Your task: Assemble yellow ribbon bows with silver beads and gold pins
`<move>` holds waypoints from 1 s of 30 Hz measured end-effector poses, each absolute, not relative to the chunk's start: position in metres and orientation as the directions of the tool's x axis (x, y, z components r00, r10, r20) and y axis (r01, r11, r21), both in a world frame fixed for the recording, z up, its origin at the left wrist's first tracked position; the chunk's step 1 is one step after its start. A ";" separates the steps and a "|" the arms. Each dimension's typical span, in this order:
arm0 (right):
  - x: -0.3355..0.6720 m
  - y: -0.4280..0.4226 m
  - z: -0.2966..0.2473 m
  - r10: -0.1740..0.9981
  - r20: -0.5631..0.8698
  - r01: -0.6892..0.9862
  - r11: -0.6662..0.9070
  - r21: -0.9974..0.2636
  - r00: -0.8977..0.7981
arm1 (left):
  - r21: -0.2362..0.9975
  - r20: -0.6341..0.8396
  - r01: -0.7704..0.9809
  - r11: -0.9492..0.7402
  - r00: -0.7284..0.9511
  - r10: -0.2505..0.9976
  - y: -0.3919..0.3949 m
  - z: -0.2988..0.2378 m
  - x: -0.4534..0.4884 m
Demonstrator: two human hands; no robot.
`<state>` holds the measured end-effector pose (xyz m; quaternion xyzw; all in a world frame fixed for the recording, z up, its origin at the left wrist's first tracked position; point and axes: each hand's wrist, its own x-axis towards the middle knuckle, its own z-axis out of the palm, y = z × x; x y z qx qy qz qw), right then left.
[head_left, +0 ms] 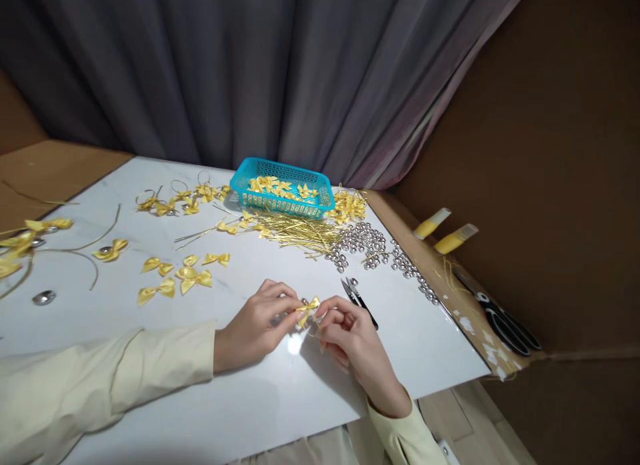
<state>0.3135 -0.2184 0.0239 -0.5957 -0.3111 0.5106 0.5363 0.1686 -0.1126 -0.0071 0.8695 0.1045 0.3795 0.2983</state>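
A small yellow satin ribbon bow [310,305] is pinched between the thumb and fingers of my left hand [260,323], with a silvery bell-like piece showing at its upper edge. At the bow's right side, the fingers of my right hand [354,341] are closed, with a thin wire loop [314,327] running from the bow to them. Their exact grip is partly hidden. Just beyond my right hand lie thin black-handled snips [361,303], blades toward the back. Several finished-looking yellow bows [196,280] lie loose left of my left hand.
Behind my hands stands a blue perforated basket [240,193] holding yellow bows. Gold wire strips [300,230] and many silvery bell-like pieces [365,241] spread in front of it. At right on cardboard lie large black scissors [505,325] and two yellow tubes [456,239]. Wired bows [23,245] lie far left.
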 end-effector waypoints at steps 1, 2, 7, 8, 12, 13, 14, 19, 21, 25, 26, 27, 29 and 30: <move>0.313 -0.219 0.023 0.919 -0.278 -0.151 -0.244 -0.958 0.280 | 0.610 0.586 -0.034 -0.792 0.692 0.422 -0.112 -0.007 0.169; 0.313 -0.219 0.023 0.920 -0.280 -0.127 -0.254 -0.959 0.274 | 0.623 0.575 -0.026 -0.782 0.693 0.435 -0.112 -0.007 0.169; 0.314 -0.218 0.019 0.912 -0.294 -0.061 -0.288 -0.956 0.288 | 0.693 0.514 -0.007 -0.720 0.706 0.487 -0.112 -0.007 0.168; 0.314 -0.218 0.018 0.910 -0.297 -0.069 -0.289 -0.955 0.290 | 0.706 0.498 -0.002 -0.708 0.712 0.495 -0.112 -0.007 0.168; 0.316 -0.216 0.018 0.907 -0.323 -0.185 -0.280 -0.942 0.270 | 0.752 0.436 0.026 -0.659 0.730 0.526 -0.112 -0.006 0.169; 0.317 -0.216 0.019 0.906 -0.332 -0.220 -0.279 -0.935 0.260 | 0.758 0.430 0.028 -0.651 0.729 0.533 -0.112 -0.006 0.169; 0.318 -0.216 0.020 0.907 -0.339 -0.251 -0.277 -0.927 0.250 | 0.762 0.427 0.029 -0.646 0.728 0.536 -0.112 -0.006 0.169; 0.320 -0.218 0.026 0.939 -0.311 -0.386 -0.235 -0.892 0.146 | 0.768 0.413 0.035 -0.639 0.735 0.537 -0.112 -0.004 0.168; 0.320 -0.218 0.026 0.947 -0.294 -0.398 -0.222 -0.890 0.131 | 0.771 0.406 0.038 -0.636 0.740 0.537 -0.112 -0.004 0.168; 0.317 -0.217 0.021 0.946 -0.202 -0.266 -0.132 -0.955 0.254 | 0.786 0.376 0.061 -0.615 0.743 0.553 -0.112 -0.003 0.169; 0.317 -0.218 0.020 0.944 -0.170 -0.228 -0.105 -0.968 0.284 | 0.792 0.364 0.069 -0.607 0.744 0.560 -0.112 -0.003 0.169; 0.317 -0.218 0.018 0.941 -0.141 -0.198 -0.081 -0.977 0.307 | 0.799 0.352 0.076 -0.597 0.746 0.566 -0.113 -0.003 0.169; 0.317 -0.219 0.017 0.937 -0.123 -0.191 -0.062 -0.980 0.328 | 0.813 0.333 0.080 -0.577 0.748 0.573 -0.113 -0.003 0.170; 0.317 -0.219 0.016 0.938 -0.136 -0.213 -0.069 -0.975 0.318 | 0.819 0.327 0.079 -0.568 0.749 0.577 -0.113 -0.003 0.170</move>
